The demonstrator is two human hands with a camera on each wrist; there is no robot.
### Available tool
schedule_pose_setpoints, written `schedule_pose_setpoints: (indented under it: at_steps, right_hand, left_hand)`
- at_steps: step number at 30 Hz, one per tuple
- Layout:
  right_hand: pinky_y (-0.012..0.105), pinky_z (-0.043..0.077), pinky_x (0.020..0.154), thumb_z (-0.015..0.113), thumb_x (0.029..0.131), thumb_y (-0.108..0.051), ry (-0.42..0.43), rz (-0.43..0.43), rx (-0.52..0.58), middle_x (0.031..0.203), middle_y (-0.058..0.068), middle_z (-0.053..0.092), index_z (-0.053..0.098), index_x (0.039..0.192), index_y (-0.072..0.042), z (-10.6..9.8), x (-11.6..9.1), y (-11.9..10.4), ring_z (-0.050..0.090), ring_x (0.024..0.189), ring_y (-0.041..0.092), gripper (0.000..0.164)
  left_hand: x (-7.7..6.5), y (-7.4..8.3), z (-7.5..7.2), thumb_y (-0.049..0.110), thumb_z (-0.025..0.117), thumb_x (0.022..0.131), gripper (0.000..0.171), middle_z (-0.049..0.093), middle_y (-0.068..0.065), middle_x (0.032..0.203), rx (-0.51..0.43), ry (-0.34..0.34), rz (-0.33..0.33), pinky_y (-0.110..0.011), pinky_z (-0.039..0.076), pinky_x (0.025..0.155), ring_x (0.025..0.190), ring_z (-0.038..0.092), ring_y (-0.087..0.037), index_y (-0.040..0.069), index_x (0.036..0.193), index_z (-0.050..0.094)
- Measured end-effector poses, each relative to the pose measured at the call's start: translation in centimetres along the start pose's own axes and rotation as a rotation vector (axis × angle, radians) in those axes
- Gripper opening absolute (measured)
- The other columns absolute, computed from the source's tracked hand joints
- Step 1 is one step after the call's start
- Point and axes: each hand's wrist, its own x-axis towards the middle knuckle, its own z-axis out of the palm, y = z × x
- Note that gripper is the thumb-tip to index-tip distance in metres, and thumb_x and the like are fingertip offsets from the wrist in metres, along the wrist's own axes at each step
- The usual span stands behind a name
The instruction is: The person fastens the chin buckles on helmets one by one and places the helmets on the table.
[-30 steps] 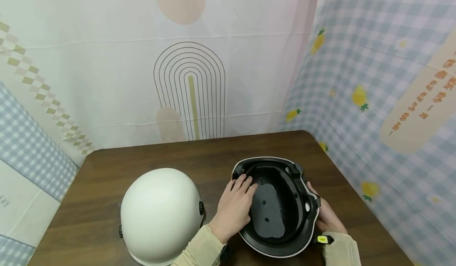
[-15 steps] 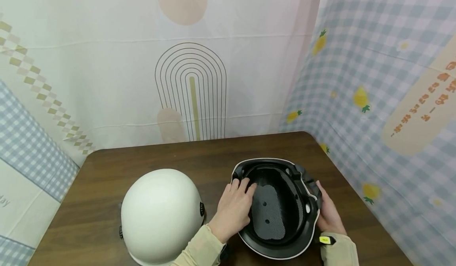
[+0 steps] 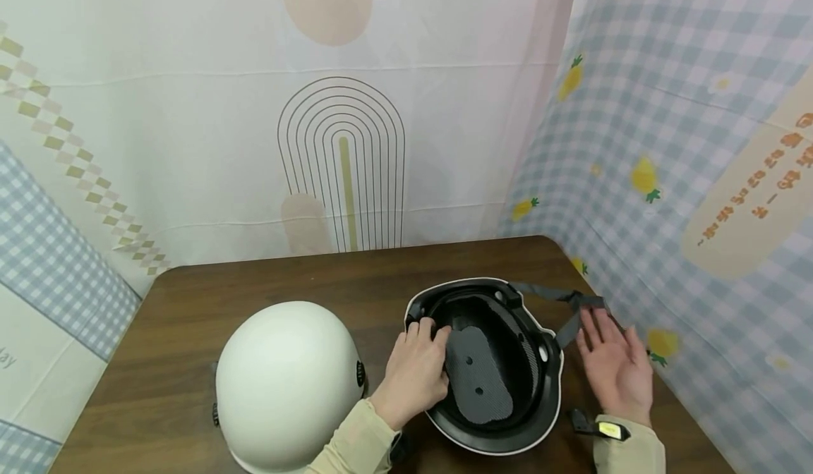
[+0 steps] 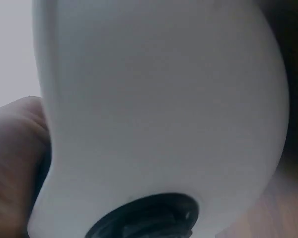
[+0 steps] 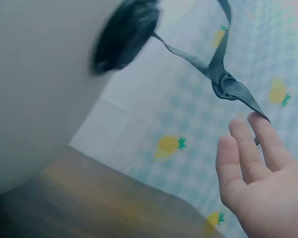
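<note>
An upturned helmet (image 3: 517, 432) with a white shell and black lining lies on the right half of the table. My left hand (image 3: 413, 375) holds its left rim, with the fingers bent over into the lining. The left wrist view is mostly filled by the white outer shell (image 4: 164, 99). Palm up beyond the right rim, my right hand (image 3: 617, 372) has its fingers extended. A grey chin strap (image 3: 549, 292) runs from the helmet to these fingertips, stretched out to the side. In the right wrist view the strap's slider (image 5: 223, 87) hangs just above the fingers.
A second white helmet (image 3: 286, 382) stands dome up on the left, close to my left forearm. The brown wooden table (image 3: 375, 269) ends at a patterned cloth (image 3: 444, 149) behind and a checked cloth (image 3: 635, 107) on the right.
My right hand has left the helmet's right side, moved outward and turned palm up, drawing the chin strap out. The upturned helmet has tilted slightly; my left hand stays on its rim.
</note>
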Motion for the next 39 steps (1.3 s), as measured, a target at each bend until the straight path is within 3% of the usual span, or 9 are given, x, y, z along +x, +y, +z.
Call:
schedule_pose_setpoints:
  at_steps: [5,9,14,18,25,28,31,34,39]
  right_hand:
    - [0.039,0.023,0.112,0.042,0.105,-0.026,0.16,-0.112,0.223,0.15,0.006,0.037,0.026,0.15,-0.02,1.0,0.0,-0.9,0.028,0.14,0.018,0.049]
    - [0.04,0.031,0.104,0.049,0.101,-0.032,0.242,-0.154,0.385,0.134,0.01,0.05,0.038,0.138,-0.011,1.4,0.2,-1.4,0.044,0.124,0.025,0.043]
    - [0.04,0.035,0.095,0.059,0.096,-0.037,0.314,-0.138,0.472,0.117,0.009,0.054,0.046,0.126,-0.01,1.9,-0.1,-1.7,0.05,0.105,0.028,0.043]
    - [0.044,0.036,0.092,0.058,0.098,-0.032,0.303,-0.163,0.384,0.109,0.011,0.052,0.047,0.126,-0.012,2.3,-0.2,-1.9,0.047,0.101,0.029,0.036]
    - [0.047,0.038,0.094,0.046,0.104,-0.026,0.193,-0.202,0.066,0.108,0.018,0.059,0.057,0.126,-0.004,3.0,-0.3,-2.4,0.052,0.098,0.035,0.033]
    - [0.046,0.041,0.093,0.043,0.105,-0.024,0.229,-0.21,-0.047,0.11,0.018,0.06,0.056,0.126,-0.003,3.3,-0.5,-3.0,0.055,0.1,0.033,0.033]
    - [0.045,0.043,0.091,0.04,0.106,-0.021,0.266,-0.247,-0.068,0.108,0.02,0.061,0.054,0.126,-0.001,3.3,-1.1,-3.8,0.057,0.1,0.034,0.031]
    - [0.044,0.045,0.09,0.041,0.106,-0.016,0.321,-0.336,-0.059,0.101,0.025,0.062,0.052,0.121,0.001,3.3,-1.6,-4.5,0.059,0.094,0.038,0.026]
    - [0.039,0.044,0.09,0.045,0.103,-0.011,0.478,-0.483,-0.104,0.095,0.025,0.065,0.049,0.119,-0.002,3.9,-1.8,-5.2,0.062,0.084,0.04,0.019]
  left_hand:
    - [0.2,0.1,-0.3,0.012,0.073,0.077,0.035,0.055,-0.01,0.106,-0.035,-0.005,-0.004,-0.033,0.042,0.067,0.085,0.05,-0.025,0.008,0.111,0.065]
    - [0.5,0.3,-0.2,0.009,0.072,0.08,0.022,0.053,-0.007,0.096,-0.027,0.022,-0.009,-0.029,0.034,0.058,0.071,0.047,-0.021,0.01,0.099,0.062]
    - [0.6,0.5,0.3,0.009,0.075,0.077,0.025,0.051,-0.008,0.094,0.019,0.034,-0.017,-0.029,0.033,0.053,0.067,0.048,-0.022,0.01,0.099,0.063]
    - [0.5,0.4,0.7,0.011,0.081,0.07,0.031,0.049,-0.008,0.094,0.076,0.013,-0.036,-0.028,0.031,0.05,0.065,0.046,-0.021,0.011,0.095,0.063]
    - [0.5,0.1,0.8,0.018,0.084,0.069,0.025,0.049,-0.009,0.096,0.166,0.034,-0.031,-0.027,0.033,0.048,0.061,0.045,-0.019,0.012,0.084,0.065]
    - [0.5,0.0,0.8,0.016,0.083,0.071,0.022,0.05,-0.008,0.094,0.15,0.049,-0.037,-0.027,0.032,0.048,0.061,0.045,-0.02,0.012,0.083,0.064]
    - [0.4,-0.1,0.9,0.017,0.079,0.078,0.018,0.053,-0.006,0.092,0.11,0.067,-0.052,-0.027,0.032,0.049,0.064,0.049,-0.021,0.012,0.086,0.063]
    - [0.4,-0.3,1.1,0.018,0.073,0.085,0.013,0.057,-0.003,0.085,0.079,0.087,-0.074,-0.029,0.034,0.051,0.066,0.052,-0.023,0.012,0.086,0.061]
    - [0.4,-0.7,1.1,0.009,0.066,0.086,0.009,0.062,-0.002,0.085,-0.031,0.097,-0.118,-0.029,0.037,0.056,0.067,0.053,-0.023,0.011,0.094,0.063]
